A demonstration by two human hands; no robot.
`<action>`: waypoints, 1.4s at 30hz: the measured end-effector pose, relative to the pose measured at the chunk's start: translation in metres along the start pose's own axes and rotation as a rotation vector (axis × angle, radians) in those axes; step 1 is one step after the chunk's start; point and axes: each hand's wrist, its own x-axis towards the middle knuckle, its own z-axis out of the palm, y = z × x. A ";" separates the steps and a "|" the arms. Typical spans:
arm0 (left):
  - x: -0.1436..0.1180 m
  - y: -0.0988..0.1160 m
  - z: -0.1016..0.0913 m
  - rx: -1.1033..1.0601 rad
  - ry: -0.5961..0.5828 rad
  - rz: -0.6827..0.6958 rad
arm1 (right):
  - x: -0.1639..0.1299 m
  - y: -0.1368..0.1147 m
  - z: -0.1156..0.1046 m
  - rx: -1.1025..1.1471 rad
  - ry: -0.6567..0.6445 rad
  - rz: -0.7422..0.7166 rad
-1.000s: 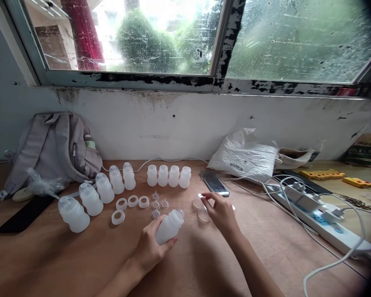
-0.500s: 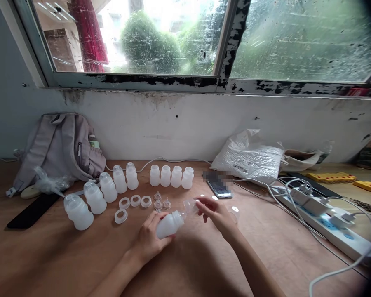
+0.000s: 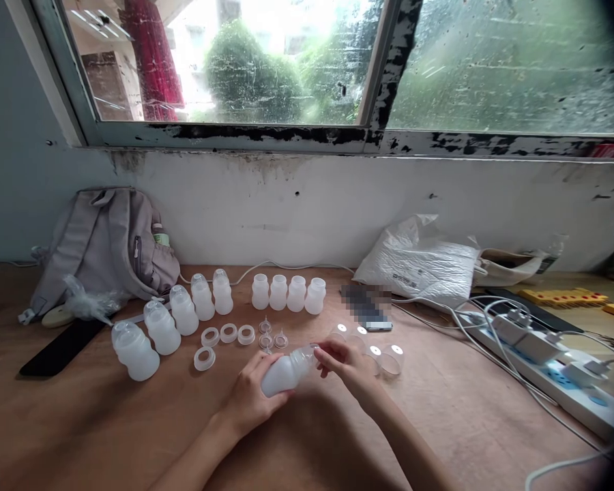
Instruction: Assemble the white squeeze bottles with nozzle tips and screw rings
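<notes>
My left hand (image 3: 256, 392) is wrapped round a frosted white baby bottle (image 3: 277, 377), tilted with its mouth toward the right. Over that mouth sits a clear bottle cap (image 3: 303, 357), pinched at its outer end by the fingers of my right hand (image 3: 338, 360). Several loose white rings (image 3: 205, 359) lie left of the bottle, and a few clear nipples (image 3: 281, 339) just behind it. Beside my right hand stand several more clear caps (image 3: 391, 361) with white spots on top, partly hidden by the hand.
Capped bottles (image 3: 136, 351) form a slanting row at left; open bottles (image 3: 297, 293) stand at the back. A phone (image 3: 378, 320), a silvery package (image 3: 424, 262) and a power strip (image 3: 567, 382) with cables lie to the right. A grey backpack (image 3: 102, 252) leans against the wall.
My right hand has brought the clear cap left and down onto the bottle's mouth; before, it was held just off it. The view has shifted slightly.
</notes>
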 end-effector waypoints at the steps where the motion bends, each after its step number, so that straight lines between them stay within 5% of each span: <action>1: -0.001 -0.001 0.001 0.012 0.007 0.000 | 0.000 0.001 0.001 0.022 0.004 0.003; 14: -0.002 0.001 0.003 0.130 0.056 0.057 | -0.002 0.004 0.019 0.139 0.037 -0.047; 23: -0.011 0.005 0.011 -0.016 -0.170 0.060 | -0.014 -0.016 0.018 0.078 0.101 -0.192; 29: -0.005 -0.005 0.019 -0.217 -0.099 -0.012 | -0.017 -0.017 0.017 0.131 -0.090 -0.206; 32: -0.004 -0.003 0.020 -0.228 -0.067 -0.052 | -0.013 -0.012 0.016 0.137 -0.033 -0.179; 38: 0.001 0.028 -0.003 -0.009 0.154 0.089 | -0.003 0.000 0.012 0.175 0.133 -0.119; 42: 0.017 0.053 -0.027 0.080 0.114 0.135 | 0.001 0.007 0.010 0.187 0.144 -0.093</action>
